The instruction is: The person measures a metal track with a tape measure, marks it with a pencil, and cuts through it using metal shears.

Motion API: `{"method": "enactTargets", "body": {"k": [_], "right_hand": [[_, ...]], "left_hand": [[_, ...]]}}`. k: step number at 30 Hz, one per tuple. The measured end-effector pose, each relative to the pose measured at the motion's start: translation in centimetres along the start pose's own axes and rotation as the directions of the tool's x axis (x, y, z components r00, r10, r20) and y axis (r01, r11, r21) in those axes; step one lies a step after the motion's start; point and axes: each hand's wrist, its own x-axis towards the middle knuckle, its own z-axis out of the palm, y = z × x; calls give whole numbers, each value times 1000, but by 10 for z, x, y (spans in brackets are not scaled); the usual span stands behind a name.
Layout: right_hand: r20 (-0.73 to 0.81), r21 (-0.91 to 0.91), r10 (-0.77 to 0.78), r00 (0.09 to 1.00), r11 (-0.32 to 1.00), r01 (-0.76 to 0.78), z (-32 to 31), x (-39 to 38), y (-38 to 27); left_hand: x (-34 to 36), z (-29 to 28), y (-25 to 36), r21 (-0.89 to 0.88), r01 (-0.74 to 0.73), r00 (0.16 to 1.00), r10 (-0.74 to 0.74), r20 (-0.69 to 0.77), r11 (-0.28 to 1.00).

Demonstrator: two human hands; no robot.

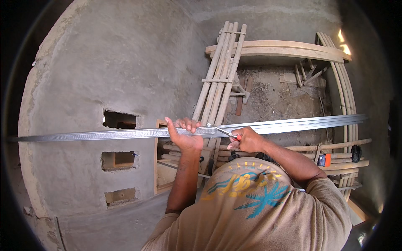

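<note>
A long, thin galvanized metal channel (104, 134) with a ribbed face runs across in front of my chest. My left hand (187, 136) holds it near the middle, fingers curled at its far side and thumb sticking up. My right hand (247, 140) is closed round the red handles of a pair of snips (225, 132). Their metal jaws meet the channel just right of my left fingers; whether the blades have cut in is too small to tell. To the right, more metal channel lengths (301, 124) continue at about the same level, partly overlapping the first.
Bamboo poles (217, 83) tied in bundles form a scaffold below, with more poles (341, 88) at the right. Wooden planks (276, 49) bridge the far side. A grey plastered wall (125, 71) with rectangular holes rises at left. Rubble covers the floor (268, 92) far below.
</note>
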Motion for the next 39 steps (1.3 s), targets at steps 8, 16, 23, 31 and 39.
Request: {"method": "enactTargets", "body": {"k": [8, 16, 23, 31, 39], "right_hand": [[258, -64, -97, 961, 991, 117, -35, -9, 13], [341, -75, -141, 929, 981, 176, -47, 5, 2], [355, -131, -131, 926, 973, 187, -52, 8, -1], [318, -155, -190, 929, 956, 248, -54, 13, 1], [386, -145, -203, 900, 950, 276, -61, 24, 0]], "left_hand": [[-4, -34, 3, 15, 12, 930, -17, 367, 1000], [-4, -43, 4, -32, 58, 822, -30, 569, 998], [-4, -42, 3, -55, 73, 806, -26, 591, 996], [-2, -40, 3, -48, 75, 787, -29, 616, 996], [0, -42, 3, -40, 87, 776, -42, 629, 995]]}}
